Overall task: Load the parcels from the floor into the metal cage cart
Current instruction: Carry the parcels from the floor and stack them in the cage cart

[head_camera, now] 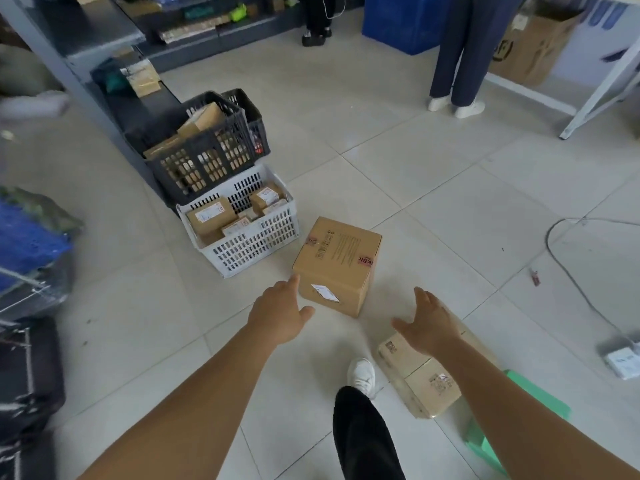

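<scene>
A brown cardboard parcel [337,265] with red tape and a white label stands on the tiled floor in the middle of the view. My left hand [278,315] is stretched out with fingers straight, its fingertips at the parcel's near left corner. My right hand [427,323] is spread and held apart from the parcel, to its right, holding nothing. Under my right forearm a flatter pale cardboard parcel [419,379] lies on the floor. Part of a metal cage cart [31,292] shows blurred at the left edge.
A white crate [256,244] of small parcels sits left of the brown parcel, with two black crates [204,157] behind it. A green flat item [526,403] lies lower right. A grey cable [568,271] crosses the floor at right. Two people stand at the back.
</scene>
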Action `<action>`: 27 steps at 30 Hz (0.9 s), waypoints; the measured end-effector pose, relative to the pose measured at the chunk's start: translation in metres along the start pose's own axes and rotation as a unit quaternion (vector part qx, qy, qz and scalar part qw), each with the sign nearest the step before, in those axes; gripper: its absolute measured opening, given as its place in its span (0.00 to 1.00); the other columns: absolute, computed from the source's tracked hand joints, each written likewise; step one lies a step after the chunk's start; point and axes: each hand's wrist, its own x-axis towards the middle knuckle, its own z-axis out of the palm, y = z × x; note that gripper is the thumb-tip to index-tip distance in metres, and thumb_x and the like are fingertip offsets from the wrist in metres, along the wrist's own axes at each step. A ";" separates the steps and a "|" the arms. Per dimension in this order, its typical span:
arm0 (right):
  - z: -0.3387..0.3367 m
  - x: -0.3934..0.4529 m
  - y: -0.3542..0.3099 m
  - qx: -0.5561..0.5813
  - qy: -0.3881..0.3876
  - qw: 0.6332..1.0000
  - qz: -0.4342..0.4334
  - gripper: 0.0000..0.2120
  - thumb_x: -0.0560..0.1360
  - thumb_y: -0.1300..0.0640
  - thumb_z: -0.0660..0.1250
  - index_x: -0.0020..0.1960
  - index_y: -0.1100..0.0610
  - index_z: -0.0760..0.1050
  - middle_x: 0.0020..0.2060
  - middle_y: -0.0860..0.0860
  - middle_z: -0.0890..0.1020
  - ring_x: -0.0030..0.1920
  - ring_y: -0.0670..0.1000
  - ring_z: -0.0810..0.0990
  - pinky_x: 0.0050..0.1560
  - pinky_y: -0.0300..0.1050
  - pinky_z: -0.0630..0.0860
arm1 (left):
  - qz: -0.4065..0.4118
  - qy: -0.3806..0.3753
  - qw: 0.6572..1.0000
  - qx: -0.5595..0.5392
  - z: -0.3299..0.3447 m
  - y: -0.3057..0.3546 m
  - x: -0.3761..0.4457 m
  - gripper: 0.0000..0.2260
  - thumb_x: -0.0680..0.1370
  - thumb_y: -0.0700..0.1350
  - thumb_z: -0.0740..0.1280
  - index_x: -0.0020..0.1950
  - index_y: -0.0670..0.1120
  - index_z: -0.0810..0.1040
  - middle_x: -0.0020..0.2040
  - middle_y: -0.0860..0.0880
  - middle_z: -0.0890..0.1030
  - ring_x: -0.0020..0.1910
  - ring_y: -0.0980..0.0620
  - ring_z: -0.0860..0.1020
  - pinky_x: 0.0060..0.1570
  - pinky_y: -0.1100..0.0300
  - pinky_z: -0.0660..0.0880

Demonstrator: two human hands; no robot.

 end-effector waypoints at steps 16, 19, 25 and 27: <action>0.013 0.263 -0.016 0.097 -0.076 0.989 0.081 0.39 0.77 0.46 0.65 0.79 0.58 0.49 0.76 0.56 0.61 0.73 0.58 0.65 0.66 0.54 0.68 | -0.043 -0.080 0.996 -0.004 0.019 0.025 0.278 0.33 0.80 0.53 0.62 0.79 0.48 0.49 0.75 0.47 0.61 0.72 0.47 0.64 0.67 0.51 0.66; 0.031 0.297 -0.012 0.109 -0.083 0.986 0.095 0.40 0.77 0.45 0.65 0.79 0.57 0.47 0.76 0.55 0.60 0.74 0.58 0.63 0.67 0.55 0.67 | -0.055 -0.078 0.995 -0.013 0.038 0.009 0.318 0.32 0.78 0.53 0.64 0.78 0.48 0.52 0.70 0.47 0.67 0.66 0.47 0.69 0.62 0.51 0.73; 0.080 0.352 -0.005 0.114 -0.101 0.979 0.137 0.40 0.78 0.44 0.63 0.80 0.56 0.45 0.77 0.54 0.60 0.73 0.58 0.65 0.65 0.54 0.69 | -0.061 -0.115 0.991 -0.004 0.085 -0.018 0.386 0.35 0.79 0.54 0.63 0.79 0.48 0.48 0.77 0.45 0.58 0.72 0.45 0.63 0.67 0.49 0.68; 0.098 0.367 -0.004 0.111 -0.106 0.977 0.147 0.40 0.78 0.43 0.63 0.80 0.56 0.45 0.76 0.55 0.60 0.72 0.58 0.66 0.63 0.54 0.71 | -0.055 -0.128 0.990 0.003 0.101 -0.024 0.405 0.35 0.79 0.54 0.63 0.79 0.48 0.47 0.78 0.45 0.54 0.74 0.44 0.60 0.69 0.49 0.65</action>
